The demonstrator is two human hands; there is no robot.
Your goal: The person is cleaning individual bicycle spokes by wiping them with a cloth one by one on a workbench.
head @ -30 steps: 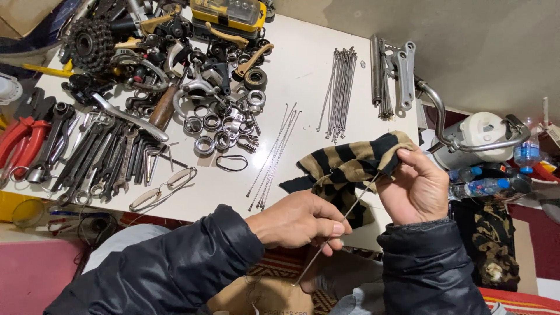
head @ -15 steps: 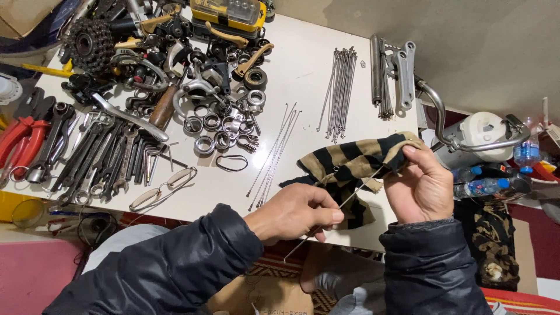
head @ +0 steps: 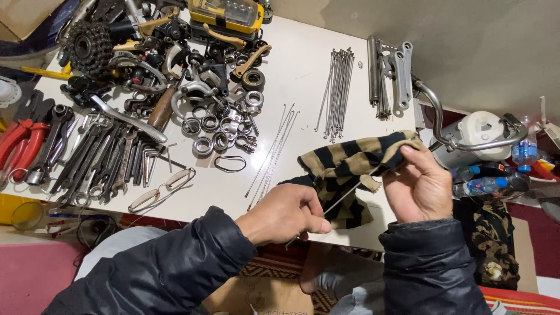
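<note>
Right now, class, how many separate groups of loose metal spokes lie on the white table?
2: a thick bundle near the table's far edge and a thinner spread nearer the cloth. Others may hide among the parts pile.

A bicycle repair workshop, and the white worktable [head: 303, 70] gives it away: a toothed sprocket cluster [head: 88, 42] sits at the far corner, a row of wrenches [head: 111, 160] fans out beside red-handled pliers [head: 20, 143], steel bearing rings [head: 213, 131] lie scattered mid-table, bundles of spokes [head: 338, 93] lie in rows, and crank arms [head: 399, 73] rest by a bent handlebar tube [head: 443, 125].
</note>
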